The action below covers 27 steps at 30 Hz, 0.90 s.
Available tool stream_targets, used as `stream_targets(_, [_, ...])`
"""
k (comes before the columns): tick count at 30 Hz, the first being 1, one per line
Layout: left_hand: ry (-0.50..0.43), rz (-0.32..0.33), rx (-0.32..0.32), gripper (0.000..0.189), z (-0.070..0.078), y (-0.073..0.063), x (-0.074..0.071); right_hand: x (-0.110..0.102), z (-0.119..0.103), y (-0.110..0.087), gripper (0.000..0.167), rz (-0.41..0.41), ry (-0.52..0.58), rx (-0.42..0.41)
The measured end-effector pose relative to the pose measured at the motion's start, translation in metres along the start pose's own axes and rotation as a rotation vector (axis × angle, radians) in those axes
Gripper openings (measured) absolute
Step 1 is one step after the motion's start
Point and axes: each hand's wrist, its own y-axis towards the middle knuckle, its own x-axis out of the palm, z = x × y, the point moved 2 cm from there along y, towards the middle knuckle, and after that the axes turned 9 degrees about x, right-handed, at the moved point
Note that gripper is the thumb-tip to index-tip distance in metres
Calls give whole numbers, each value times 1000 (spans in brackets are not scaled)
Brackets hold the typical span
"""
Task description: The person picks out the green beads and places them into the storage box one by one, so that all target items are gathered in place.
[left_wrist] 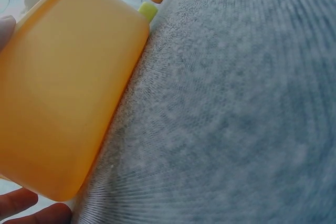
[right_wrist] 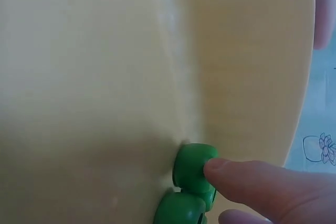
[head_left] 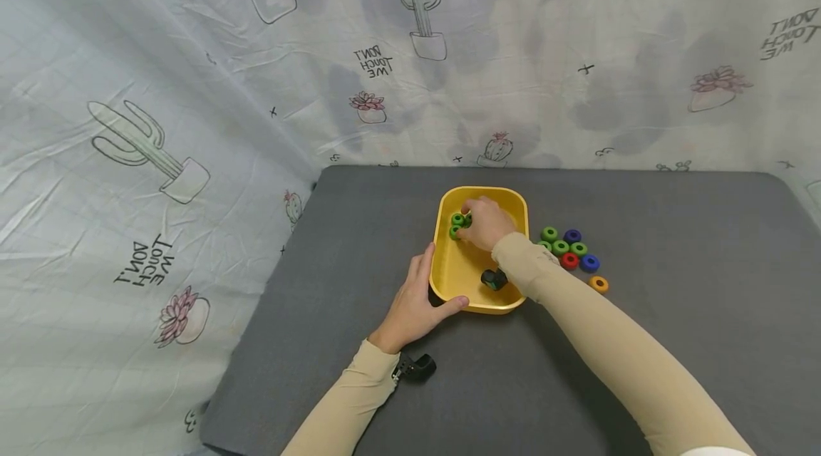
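A yellow plastic tub (head_left: pixel 471 292) stands on the grey table. My left hand (head_left: pixel 413 303) rests against its near left corner, fairly straight fingers along the left wall and thumb on the near rim. Inside the tub, at its far left, are several green beads (head_left: pixel 457 219) with holes through them. My right hand (head_left: pixel 489 224) reaches in over the right rim, thumb and forefinger around one green bead (head_left: pixel 469 219). The right wrist view shows a fingertip on a green bead (right_wrist: pixel 191 169), beside another green bead (right_wrist: pixel 178 211) against the tub wall.
Right of the tub lie loose beads: several green beads (head_left: pixel 561 248), a purple bead (head_left: pixel 573 236), a red bead (head_left: pixel 569 261), a blue bead (head_left: pixel 590 263) and an orange bead (head_left: pixel 599 284). A cactus-printed cloth (head_left: pixel 462 100) hangs behind the grey table (head_left: pixel 693 285).
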Motion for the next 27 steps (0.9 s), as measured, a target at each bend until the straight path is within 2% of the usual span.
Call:
stream_targets(11, [5,2,-4,111,1,-1,0,-6,0,-2,52,13,28,-37])
stream_targets(15, [3,0,0,110,1,-1,0,-4,0,-2,56,7,2,-24])
stream_targets(20, [6,-4,1,111,0,0,1,-3,3,0,53,23,-6,-1])
stream_targets(27, [8,-2,-10,111,0,0,1,-7,3,-1,52,23,10,-17])
